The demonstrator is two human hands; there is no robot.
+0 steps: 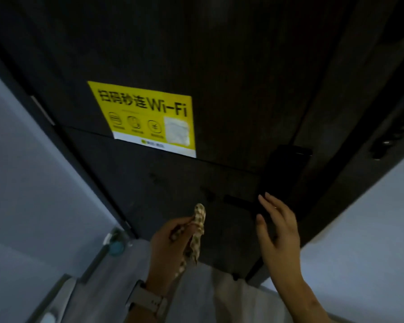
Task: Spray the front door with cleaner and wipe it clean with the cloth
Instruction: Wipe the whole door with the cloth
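While bunched in the left hand at lower centre of the frame, small checked beige-and-white cloth hanging limp below the pinching fingers, one corner poking up above them. Soft and light by the look of it, likely to flop and fold; probably best balled or spread flat under the palm before pressing on the panel, held by the gathered middle as now. Right hand empty at lower right, fingers straight and spread wide, tips near the black lever handle and dark lock plate, contact not clear. Tall dark flat front door filling the upper and middle frame, rigid and smooth, faint smudges toward lower centre. Yellow rectangular Wi-Fi sticker left of centre, paper edge perhaps fragile under rubbing. One cloth, one door, one sticker, one handle, two hands; no spray bottle in view.
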